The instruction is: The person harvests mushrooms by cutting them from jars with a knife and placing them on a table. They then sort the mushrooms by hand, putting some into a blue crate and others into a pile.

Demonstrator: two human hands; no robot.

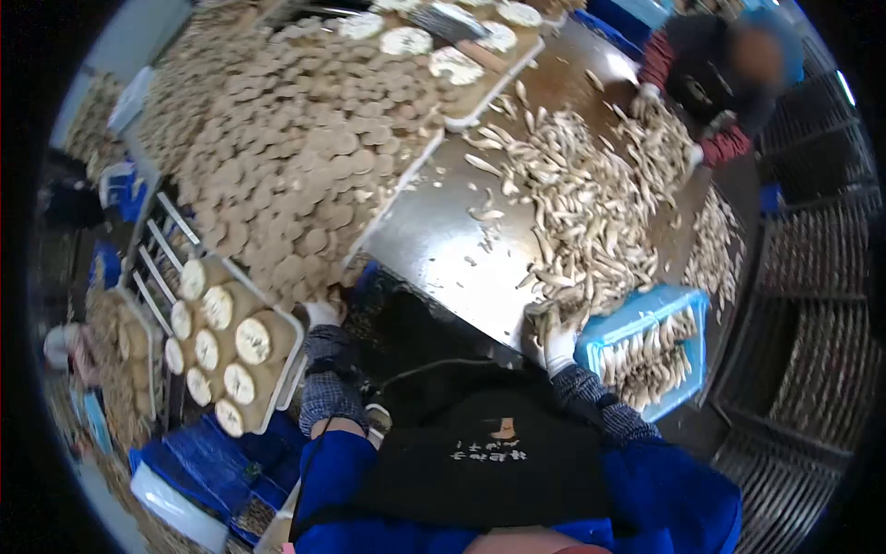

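My right hand (558, 349), in a white glove, closes around a small bunch of mushrooms (546, 319) at the front edge of the metal table (434, 249). Just right of it stands a basket lined with blue plastic (595, 325), with pale long-stemmed mushrooms (651, 355) laid in rows inside. A large loose heap of mushrooms (581, 203) spreads across the table beyond this hand. My left hand (323, 312), also gloved, is beside the lower edge of a pile of round brown discs (314, 175); its fingers are too small and partly hidden to read.
A tray of white-topped cylinders (300, 337) stands at left. Across the table, a co-worker (706, 78) has both gloved hands at another mushroom heap (660, 148). Slatted racks (817, 258) line the right side. A brush-like tool (466, 42) lies at the back.
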